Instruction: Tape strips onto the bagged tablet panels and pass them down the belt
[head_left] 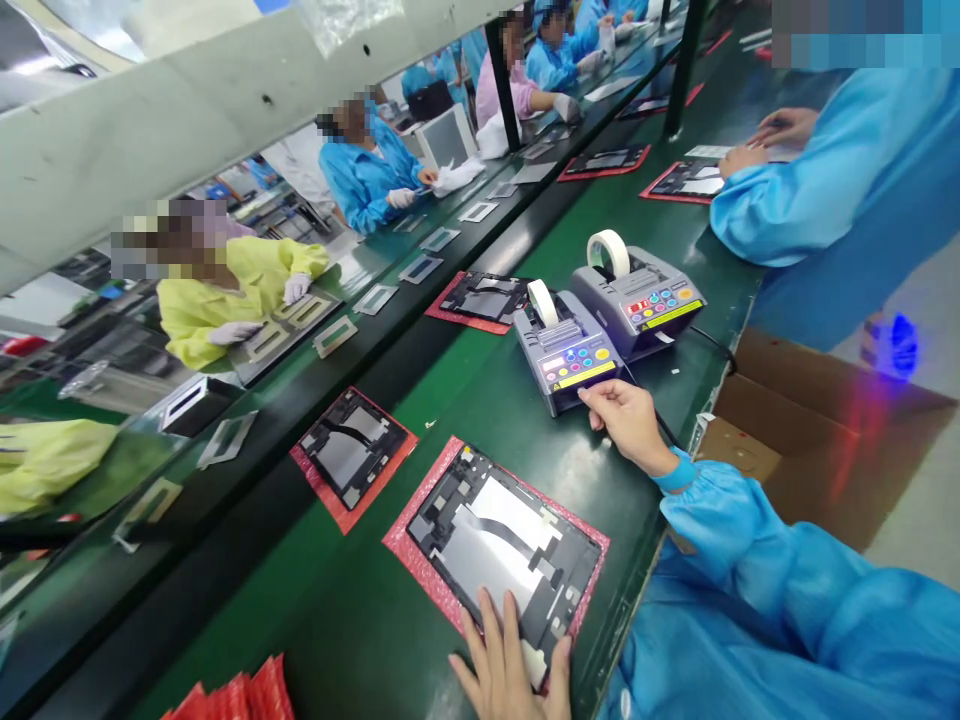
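My left hand (504, 655) lies with fingers spread over the lower edge of an opened tablet (480, 520), which shows a silvery panel and a black ribbon cable. Under the tablet is a red bubble-wrap sheet (411, 520). My right hand (626, 418) is in a pinch at the lower front of the nearer tape dispenser (566, 350). What its fingertips hold, if anything, is too small to make out. A roll of pale tape (542, 303) sits on top of that dispenser. A second tape dispenser (641, 300) stands close beside it.
More opened tablets on red wrap lie along the green bench, one (352, 445) to the left and one (484, 297) behind. Red wrap (236, 695) lies bottom left. A cardboard box (817, 430) stands right. A co-worker's blue sleeve (802, 170) is ahead; other people work across.
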